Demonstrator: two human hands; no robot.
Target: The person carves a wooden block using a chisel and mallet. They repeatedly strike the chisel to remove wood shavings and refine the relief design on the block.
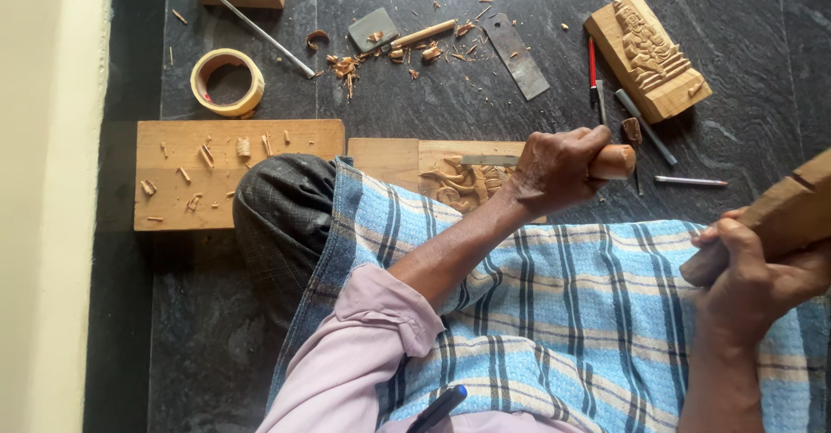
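Head view, from left to right: a tape roll lies on the dark stone floor above a plank strewn with chips. Past the knee, under a blue checked cloth, sits the carving block, a half-cut relief showing on its top face. The left hand is wrapped tight round the wooden handle of a chisel, whose flat steel blade runs left onto the relief, tip touching the wood. At the right edge the right hand is clenched on the narrow end of a wooden mallet, held up and apart from the chisel's butt. Farther back lie a finished carved panel, a flat blade and loose gravers. The chisel looks stiff and fairly light, sharp at the tip, best taken by its round handle; the mallet seems dense and heavy at the head, gripped low; the block appears hard, though its thin carved ridges could chip.
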